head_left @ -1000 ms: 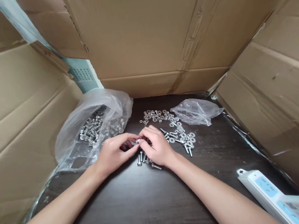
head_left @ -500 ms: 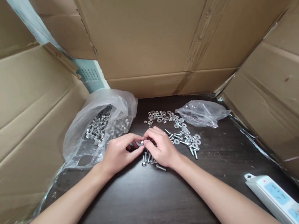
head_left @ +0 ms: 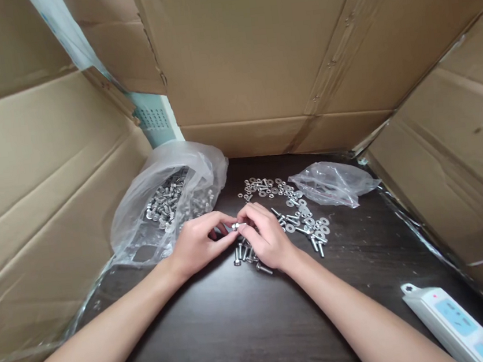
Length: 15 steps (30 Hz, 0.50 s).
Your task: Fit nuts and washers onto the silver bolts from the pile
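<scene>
A small silver bolt [head_left: 238,226] sits between my two hands, its axis roughly level. The thumb and fingertips of my left hand [head_left: 198,241] pinch its left end. My right hand [head_left: 266,236] has its thumb and curled fingers closed at the right end. Whether a nut or washer is on the bolt is too small to tell. Just below my right hand lie several bolts [head_left: 244,253], partly hidden by it. To the right of that hand spreads a scatter of bolts, flat washers [head_left: 289,228] and nuts [head_left: 271,195].
A clear plastic bag [head_left: 130,217] full of bolts [head_left: 166,204] stands open behind my left hand. Another thin plastic bag [head_left: 333,182] lies at the back right. Cardboard walls [head_left: 261,45] enclose the dark table [head_left: 223,328]. A white power strip [head_left: 448,314] rests at the front right.
More of the bolt now shows between my fingertips, and the hands are slightly farther apart. The whole view has shifted a little, so everything appears farther right.
</scene>
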{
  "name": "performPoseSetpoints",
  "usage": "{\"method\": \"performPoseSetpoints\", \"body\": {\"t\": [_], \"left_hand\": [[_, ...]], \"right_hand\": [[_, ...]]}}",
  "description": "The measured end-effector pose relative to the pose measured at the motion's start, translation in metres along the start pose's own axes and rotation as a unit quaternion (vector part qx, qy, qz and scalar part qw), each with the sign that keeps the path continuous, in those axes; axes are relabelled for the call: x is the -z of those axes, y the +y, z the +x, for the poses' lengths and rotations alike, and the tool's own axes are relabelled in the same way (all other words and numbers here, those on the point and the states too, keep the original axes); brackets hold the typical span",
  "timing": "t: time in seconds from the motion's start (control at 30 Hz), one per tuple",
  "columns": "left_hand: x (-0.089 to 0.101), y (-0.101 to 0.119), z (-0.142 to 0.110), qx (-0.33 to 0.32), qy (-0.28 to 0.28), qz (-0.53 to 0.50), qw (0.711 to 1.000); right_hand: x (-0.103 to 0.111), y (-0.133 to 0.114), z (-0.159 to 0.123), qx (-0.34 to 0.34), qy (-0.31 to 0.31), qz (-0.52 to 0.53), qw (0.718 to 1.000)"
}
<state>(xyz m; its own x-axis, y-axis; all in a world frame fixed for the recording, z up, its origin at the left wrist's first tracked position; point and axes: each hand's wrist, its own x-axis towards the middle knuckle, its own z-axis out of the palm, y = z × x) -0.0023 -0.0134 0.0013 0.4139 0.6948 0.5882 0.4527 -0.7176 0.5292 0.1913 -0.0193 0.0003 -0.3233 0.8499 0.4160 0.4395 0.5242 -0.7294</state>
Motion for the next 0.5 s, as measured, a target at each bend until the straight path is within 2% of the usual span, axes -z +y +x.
{"method": "performPoseSetpoints", "body": {"t": [0.23, 0.5], "left_hand": [[-0.0012, -0.0008, -0.0006, 0.008, -0.017, -0.009, 1.0], [-0.0007, -0.0001, -0.0003, 0.016, -0.015, -0.008, 1.0]], "right_hand": [[-0.0023, 0.0013, 0.0011, 0.007, -0.012, -0.005, 1.0], [-0.0004, -0.0018, 0.0, 0.011, 0.01, -0.037, 0.999]]}}
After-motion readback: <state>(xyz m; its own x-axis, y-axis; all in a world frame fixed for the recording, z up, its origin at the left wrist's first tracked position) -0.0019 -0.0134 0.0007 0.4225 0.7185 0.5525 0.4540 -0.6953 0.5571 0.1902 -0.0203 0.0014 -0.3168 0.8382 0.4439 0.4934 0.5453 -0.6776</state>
